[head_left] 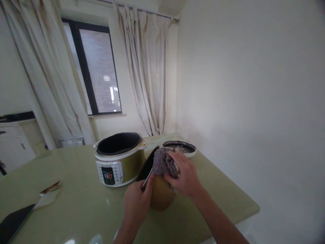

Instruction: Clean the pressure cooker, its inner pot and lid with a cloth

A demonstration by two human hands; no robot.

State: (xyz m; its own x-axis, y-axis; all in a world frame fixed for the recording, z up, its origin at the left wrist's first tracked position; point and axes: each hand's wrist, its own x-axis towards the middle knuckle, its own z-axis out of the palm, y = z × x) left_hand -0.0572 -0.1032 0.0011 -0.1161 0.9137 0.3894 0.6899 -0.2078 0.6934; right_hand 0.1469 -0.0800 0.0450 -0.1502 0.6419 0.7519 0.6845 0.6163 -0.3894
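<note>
A cooker's inner pot (162,200), dark inside and tan outside, is tipped on its side above the table. My left hand (137,202) is closed on its rim at the near left, the thumb lying along the metal edge. In my right hand (185,176) is a bunched grey-purple cloth (162,162), pressed against the top of the pot. The cloth and my fingers hide part of the pot's wall. Just behind to the left stands a white and green electric cooker (133,166) without its lid, its dark cavity facing up.
A round lid (192,155) with a white rim lies upturned behind my right hand. On the left of the glossy green table (76,196) are a dark flat object (15,220) and a small brownish piece (50,187). A white wall (241,101) runs along the right side.
</note>
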